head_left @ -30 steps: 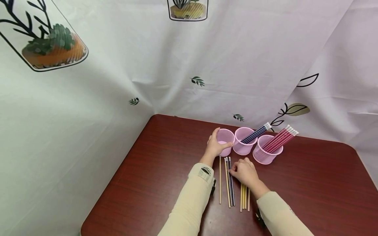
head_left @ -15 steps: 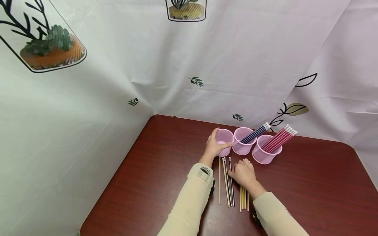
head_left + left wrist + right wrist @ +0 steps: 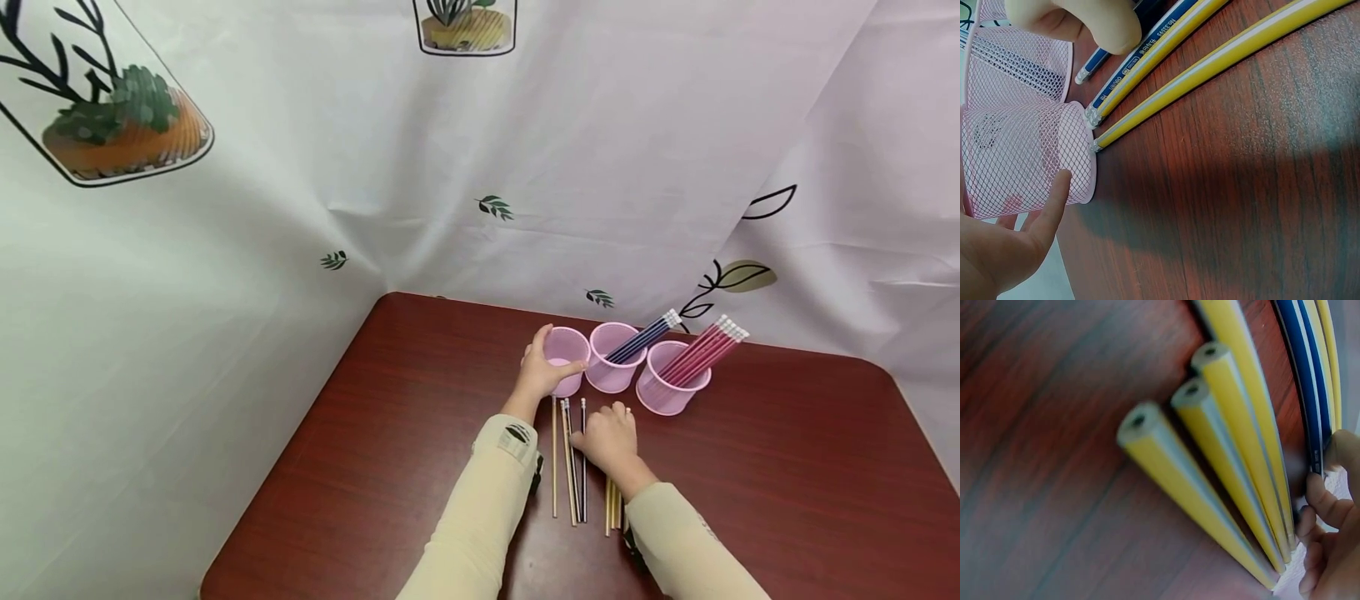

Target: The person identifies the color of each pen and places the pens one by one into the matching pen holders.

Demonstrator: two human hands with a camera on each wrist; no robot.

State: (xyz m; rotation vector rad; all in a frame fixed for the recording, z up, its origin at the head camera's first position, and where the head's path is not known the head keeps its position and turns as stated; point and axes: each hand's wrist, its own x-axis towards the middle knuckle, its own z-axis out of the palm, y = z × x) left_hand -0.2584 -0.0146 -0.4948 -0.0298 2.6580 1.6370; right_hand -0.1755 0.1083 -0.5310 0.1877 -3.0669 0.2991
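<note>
My left grip (image 3: 537, 372) is holding a pink cup (image 3: 568, 343); my right grip (image 3: 609, 437), closure unclear, is partly hiding a blue pencil (image 3: 584, 492).

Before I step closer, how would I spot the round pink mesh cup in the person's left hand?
Look to the far edge of the reddish-brown wood-grain table, in front of the patterned white cloth. Of the three round pink mesh cups side by side there, take the leftmost cup. Its neighbours hold dark blue pencils and pinkish-red pencils; this one alone is gripped by the left hand.
</note>
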